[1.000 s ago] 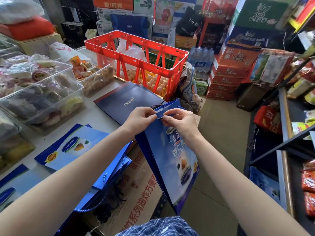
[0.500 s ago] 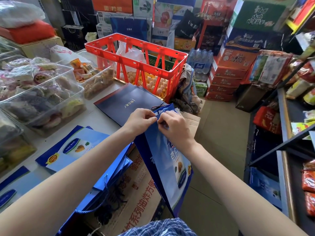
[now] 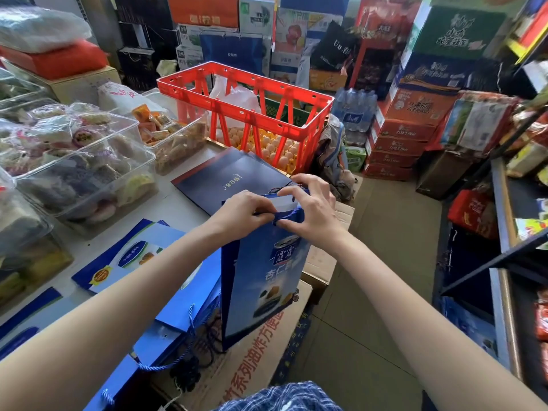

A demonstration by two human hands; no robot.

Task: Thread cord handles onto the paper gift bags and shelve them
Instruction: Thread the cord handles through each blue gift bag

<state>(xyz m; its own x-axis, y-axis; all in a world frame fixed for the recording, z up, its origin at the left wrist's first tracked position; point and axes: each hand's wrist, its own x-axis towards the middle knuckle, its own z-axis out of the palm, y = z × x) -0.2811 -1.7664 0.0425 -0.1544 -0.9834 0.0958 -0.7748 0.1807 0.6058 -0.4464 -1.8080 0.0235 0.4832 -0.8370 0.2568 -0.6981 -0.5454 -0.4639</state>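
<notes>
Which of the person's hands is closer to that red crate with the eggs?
Right. The right hand sits just in front of the red crate's near corner; the left hand is further back, toward the person.

Red crate [image 3: 246, 112] blocks ahead — floor [image 3: 388, 232] rightward open.

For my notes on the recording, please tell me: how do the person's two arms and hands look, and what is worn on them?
Both forearms are bare up to the frame's edge: no sleeves, gloves, watch or bracelet show. The left hand and the right hand carry no rings that I can see. The only clothing in view is a blue and white checked fabric garment at the bottom edge.
</notes>
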